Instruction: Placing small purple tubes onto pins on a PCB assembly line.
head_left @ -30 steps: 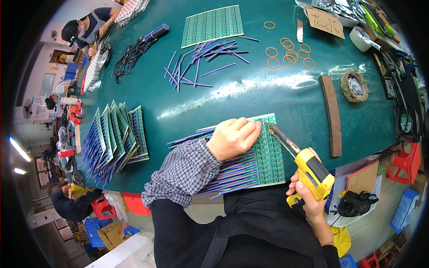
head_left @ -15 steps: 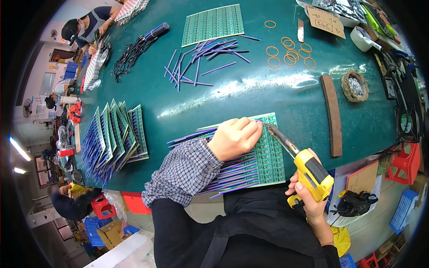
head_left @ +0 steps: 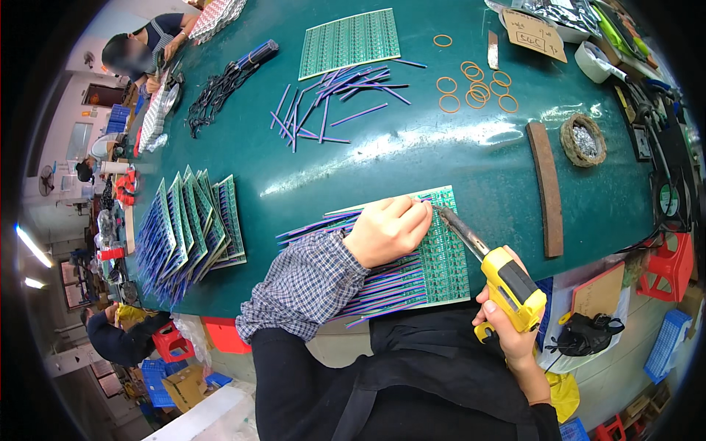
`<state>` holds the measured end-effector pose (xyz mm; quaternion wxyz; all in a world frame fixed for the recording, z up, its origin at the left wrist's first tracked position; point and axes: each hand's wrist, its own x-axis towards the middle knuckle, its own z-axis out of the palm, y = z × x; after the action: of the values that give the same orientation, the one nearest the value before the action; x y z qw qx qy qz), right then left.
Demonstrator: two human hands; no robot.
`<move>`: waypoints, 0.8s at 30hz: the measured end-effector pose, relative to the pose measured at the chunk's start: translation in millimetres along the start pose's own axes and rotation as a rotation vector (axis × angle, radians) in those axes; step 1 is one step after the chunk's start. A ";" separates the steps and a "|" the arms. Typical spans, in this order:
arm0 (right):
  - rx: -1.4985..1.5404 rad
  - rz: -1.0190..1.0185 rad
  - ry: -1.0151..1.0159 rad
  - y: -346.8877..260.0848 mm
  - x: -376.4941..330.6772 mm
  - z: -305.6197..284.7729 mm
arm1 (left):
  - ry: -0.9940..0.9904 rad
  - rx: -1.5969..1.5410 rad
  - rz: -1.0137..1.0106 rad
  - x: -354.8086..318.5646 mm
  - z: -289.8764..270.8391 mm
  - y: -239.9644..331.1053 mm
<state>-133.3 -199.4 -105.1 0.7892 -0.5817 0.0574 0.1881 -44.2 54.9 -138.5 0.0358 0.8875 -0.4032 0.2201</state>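
Note:
My right hand [head_left: 509,323] grips a yellow-and-black soldering gun [head_left: 515,283], its dark metal tip resting near the top row of a green circuit board [head_left: 447,264]. Just left of that tip, my left hand [head_left: 390,229] is pinched over the board, closed on a thin purple-and-blue wire [head_left: 425,198] whose end shows at the fingertips. Rows of similar wires [head_left: 386,288] stick out leftward from the board, partly covered by my left hand and checked sleeve. The exact contact between tip and wire is too small to make out.
Stacked wired boards [head_left: 195,220] stand at left. Loose wires [head_left: 327,99] and a bare board panel [head_left: 349,44] lie at the far side. Rubber bands [head_left: 476,93], a brown strip [head_left: 545,189] and a round tin [head_left: 583,140] are to the right. Another person [head_left: 151,48] works far left.
Both hands stay almost in place, with the soldering tip still beside the left fingertips. The whole view has shifted very slightly.

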 end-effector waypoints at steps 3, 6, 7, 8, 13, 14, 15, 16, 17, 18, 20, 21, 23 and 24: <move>0.002 0.011 -0.002 0.8 -0.4 0.5 | 0.004 0.012 -0.010 0.8 0.2 2.4; 0.003 -0.017 0.011 5.6 -2.2 -1.1 | 0.016 0.036 -0.005 0.6 0.4 3.5; -0.006 -0.038 0.022 6.6 -2.7 -1.6 | 0.015 0.037 -0.005 0.6 0.2 4.0; -0.006 -0.039 0.024 6.0 -2.6 -1.7 | 0.017 0.046 0.004 1.1 0.7 4.4; -0.023 0.004 -0.014 2.0 -2.7 -1.0 | 0.005 0.062 0.022 -0.2 2.4 4.8; -0.022 0.004 -0.015 1.3 -2.9 -0.8 | 0.015 0.056 0.018 -1.2 3.8 5.0; -0.034 0.002 -0.011 0.6 -3.2 -0.6 | 0.026 0.050 0.015 -1.7 4.5 5.1; -0.047 0.001 -0.007 0.5 -3.4 -0.4 | 0.025 0.052 0.015 -1.8 4.1 5.1; -0.048 -0.001 -0.006 1.3 -4.2 -1.0 | 0.026 0.054 0.018 -1.0 3.8 5.1; -0.057 -0.004 0.023 2.9 -5.6 -1.8 | 0.026 0.055 0.021 -0.2 3.7 4.9; -0.063 -0.019 0.062 3.1 -6.8 -2.4 | 0.027 0.065 0.021 -0.5 4.3 4.3; -0.061 -0.020 0.057 3.4 -6.9 -2.1 | 0.026 0.073 0.020 -1.0 4.0 4.3; -0.003 -0.049 0.081 4.1 -6.4 -1.4 | 0.023 0.084 0.020 0.2 1.4 4.5; 0.052 -0.075 0.068 7.5 -6.4 -5.0 | 0.022 0.090 0.022 1.1 0.3 4.5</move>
<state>-141.3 -203.7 -111.4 0.8081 -0.5690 0.0671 0.1368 -46.7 51.0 -138.8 -0.0023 0.8813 -0.4022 0.2479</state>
